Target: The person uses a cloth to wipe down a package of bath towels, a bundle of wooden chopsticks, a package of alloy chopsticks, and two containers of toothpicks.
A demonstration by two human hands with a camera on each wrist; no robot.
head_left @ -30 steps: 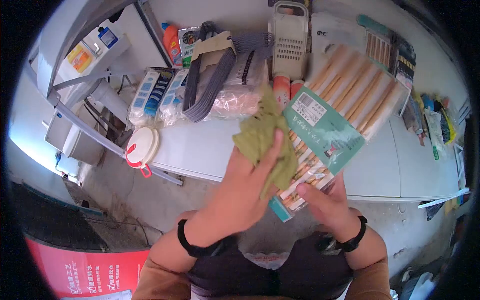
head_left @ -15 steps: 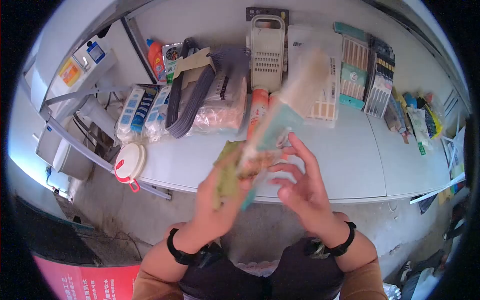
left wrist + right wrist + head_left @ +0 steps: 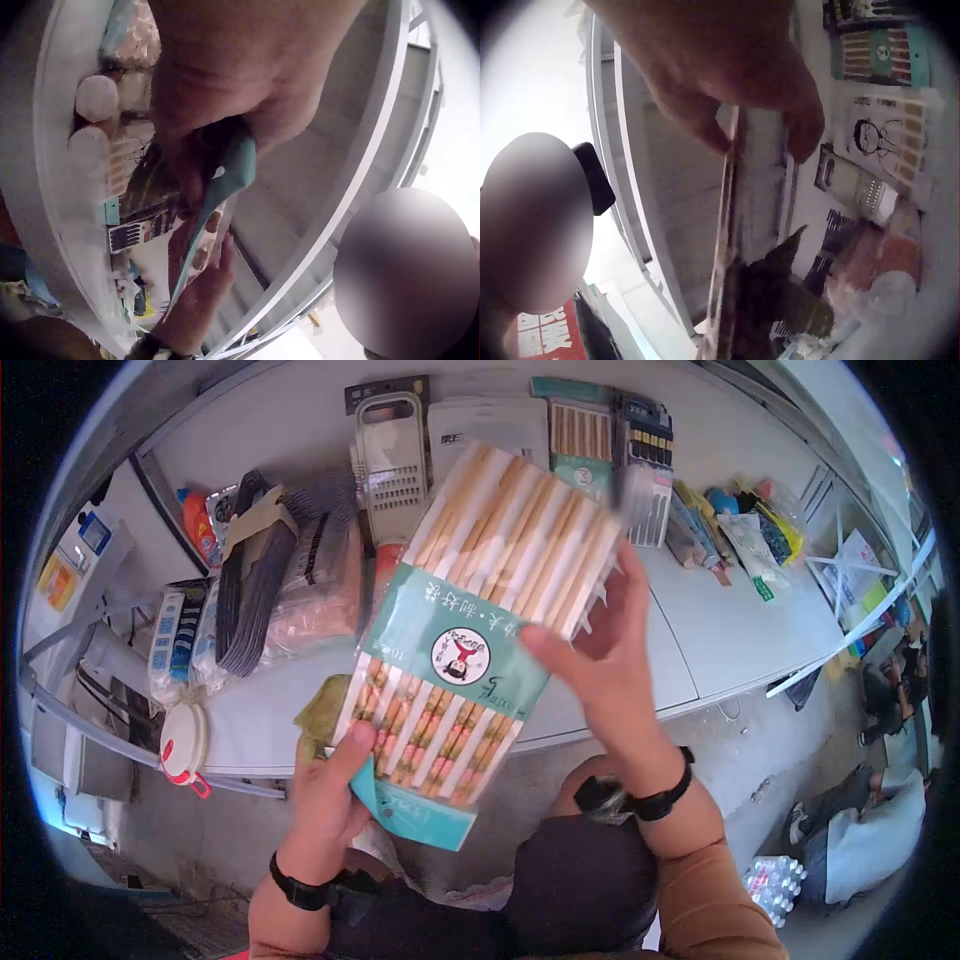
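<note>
A flat clear pack of chopsticks with a green band [image 3: 452, 645] is held up tilted in front of the body. The left hand [image 3: 328, 800] grips its lower left corner, thumb on the front, with an olive-green cloth [image 3: 324, 712] beside the fingers. At the upper right edge the right hand [image 3: 610, 650] holds the pack, thumb on the front and fingers behind. The left wrist view shows the left hand [image 3: 225, 97] over the pack's green end [image 3: 238, 165]. In the right wrist view the right hand [image 3: 727, 75] spans the pack, seen edge-on [image 3: 731, 195].
On the white table [image 3: 650, 660] stand a grater [image 3: 393, 470], grey hangers [image 3: 255, 575], bagged goods and another chopstick pack [image 3: 582, 445]. A white round lid [image 3: 184, 740] is at the left edge. Water bottles [image 3: 775, 888] and a person [image 3: 875, 830] are at the lower right.
The pack was turned edge-on and now faces the camera with the chopstick tips up. The right hand has moved up to its far edge and taken hold. The view has shifted rightward.
</note>
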